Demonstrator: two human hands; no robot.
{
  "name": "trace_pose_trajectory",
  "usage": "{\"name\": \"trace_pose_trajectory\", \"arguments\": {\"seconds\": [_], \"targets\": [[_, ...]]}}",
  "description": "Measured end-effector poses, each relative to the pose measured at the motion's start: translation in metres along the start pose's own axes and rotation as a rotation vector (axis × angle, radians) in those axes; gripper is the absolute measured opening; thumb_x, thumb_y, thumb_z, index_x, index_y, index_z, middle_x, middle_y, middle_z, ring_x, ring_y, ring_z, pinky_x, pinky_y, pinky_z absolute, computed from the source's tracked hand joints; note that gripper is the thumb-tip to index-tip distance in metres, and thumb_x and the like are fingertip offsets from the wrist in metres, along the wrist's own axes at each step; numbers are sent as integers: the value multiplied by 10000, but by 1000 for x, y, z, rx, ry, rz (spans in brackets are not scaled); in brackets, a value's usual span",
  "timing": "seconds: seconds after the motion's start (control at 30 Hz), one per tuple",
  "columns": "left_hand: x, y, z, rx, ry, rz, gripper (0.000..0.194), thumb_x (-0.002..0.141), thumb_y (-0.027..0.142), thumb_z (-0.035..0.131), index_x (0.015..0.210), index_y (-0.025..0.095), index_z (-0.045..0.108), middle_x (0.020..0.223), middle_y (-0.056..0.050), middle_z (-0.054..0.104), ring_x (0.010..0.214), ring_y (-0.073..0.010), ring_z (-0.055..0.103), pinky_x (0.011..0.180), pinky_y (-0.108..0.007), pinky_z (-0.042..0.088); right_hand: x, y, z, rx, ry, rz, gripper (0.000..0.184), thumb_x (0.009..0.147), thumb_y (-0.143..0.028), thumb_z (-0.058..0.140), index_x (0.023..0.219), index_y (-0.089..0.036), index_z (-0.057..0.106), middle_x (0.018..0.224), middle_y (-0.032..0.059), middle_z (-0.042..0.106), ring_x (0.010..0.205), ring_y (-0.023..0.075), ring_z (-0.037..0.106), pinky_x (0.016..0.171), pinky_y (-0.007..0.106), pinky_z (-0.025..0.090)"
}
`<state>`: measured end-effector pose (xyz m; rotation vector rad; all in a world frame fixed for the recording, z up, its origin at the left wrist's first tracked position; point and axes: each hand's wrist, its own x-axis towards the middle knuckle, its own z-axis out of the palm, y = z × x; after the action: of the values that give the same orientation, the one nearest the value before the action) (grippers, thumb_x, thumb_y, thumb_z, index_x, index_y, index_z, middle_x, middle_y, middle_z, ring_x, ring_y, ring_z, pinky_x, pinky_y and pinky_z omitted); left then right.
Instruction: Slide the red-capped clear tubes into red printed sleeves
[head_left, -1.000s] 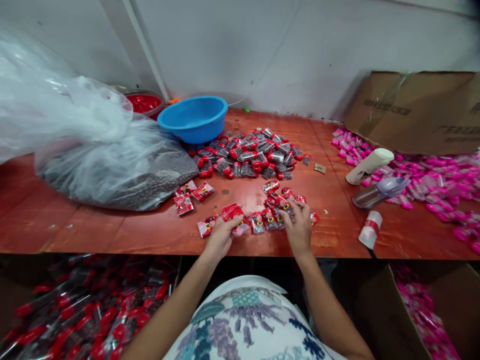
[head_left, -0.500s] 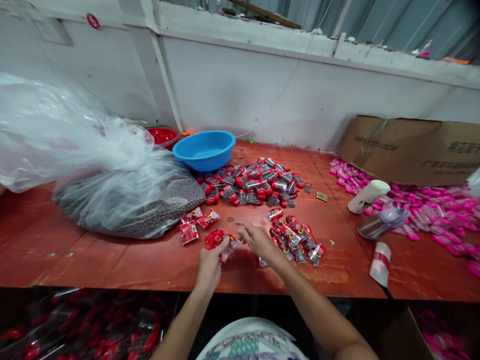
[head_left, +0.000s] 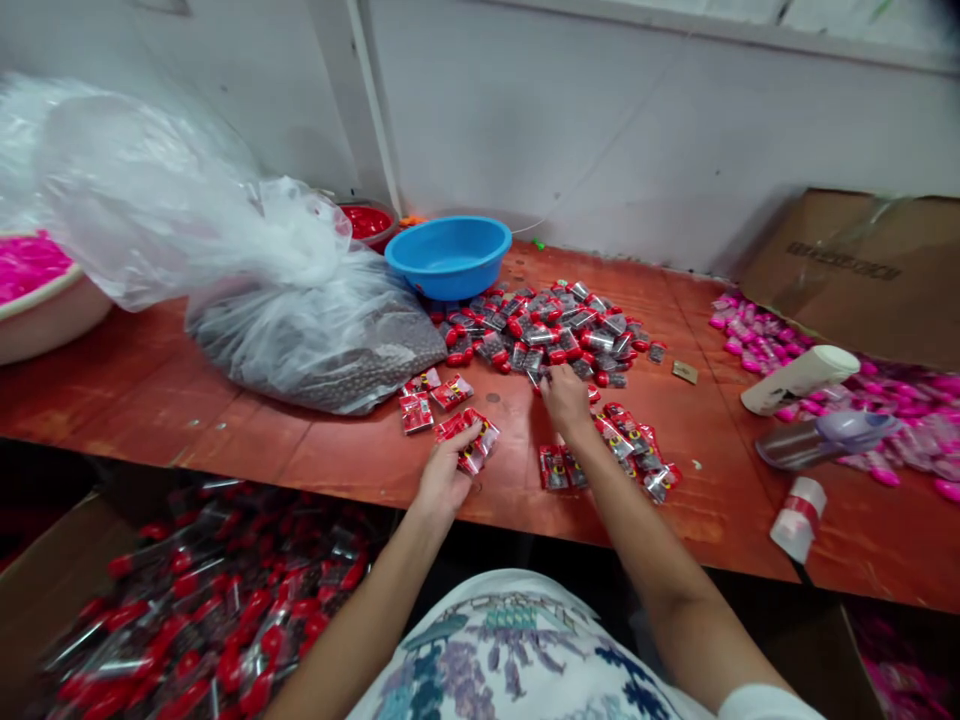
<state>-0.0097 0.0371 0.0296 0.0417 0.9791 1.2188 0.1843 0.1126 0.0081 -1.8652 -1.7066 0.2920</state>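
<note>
My left hand [head_left: 448,468] is closed around several red printed packets [head_left: 481,438], just above the near part of the table. With bent fingers, my right hand [head_left: 566,400] reaches the near edge of a pile of small clear bottles with red caps and dark contents [head_left: 551,325]. What its fingertips pinch there is partly hidden. Under and beside my right forearm lies a group of filled red packets [head_left: 634,440], some tucked behind the arm. Left of my left hand rest a few flat red packets [head_left: 416,410].
A blue basin [head_left: 450,262] stands behind the pile, beside a large clear bag of dark beads [head_left: 322,340]. At the right are a cardboard box [head_left: 862,270], pink pieces [head_left: 915,430], a white roll [head_left: 799,380] and a lidded cup [head_left: 825,440]. Below, a box holds red-capped bottles [head_left: 217,610].
My right hand left the filled packets, passed close to my left hand, and moved up to the bottle pile. My left hand has lifted the red packets and gathered them together. The view has shifted.
</note>
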Motion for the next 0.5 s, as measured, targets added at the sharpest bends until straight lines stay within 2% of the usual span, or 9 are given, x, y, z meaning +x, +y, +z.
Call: {"name": "trace_pose_trajectory", "arguments": {"seconds": [0.1,0.2,0.27,0.37,0.5], "targets": [[4,-1,0,-51,42,-54,109,754,6,616,717,106,640,663,-44,676,572,-140,650,597,-295,583,-42,-12,-11,213,18,15,204,871,-281,487,1013,-163,574,964,84,607,887,197,582,800,325,474],[7,-3,2,-97,43,-78,112,763,16,623,716,117,639,680,-45,680,569,-133,648,598,-282,580,-89,-29,-21,846,23,167,261,827,-335,578,1047,-200,546,879,23,600,772,164,605,701,323,541],[9,-6,3,-124,48,-80,109,760,23,636,713,121,639,701,-48,685,594,-142,659,616,-293,582,-113,-38,-26,1087,21,245,328,790,-332,632,1091,-223,559,881,7,590,777,157,605,688,325,565],[10,-11,5,-164,59,-89,114,771,27,627,706,120,638,724,-54,693,635,-154,673,652,-315,584,-132,-47,-29,1189,33,302,346,778,-326,654,1105,-230,598,912,12,610,800,155,617,715,330,575],[5,-17,10,-197,63,-86,138,785,4,593,721,117,641,712,-43,694,622,-136,664,680,-316,586,-135,-49,-27,1217,59,338,294,773,-332,666,1044,-224,632,924,15,656,783,156,639,738,347,572]]}}
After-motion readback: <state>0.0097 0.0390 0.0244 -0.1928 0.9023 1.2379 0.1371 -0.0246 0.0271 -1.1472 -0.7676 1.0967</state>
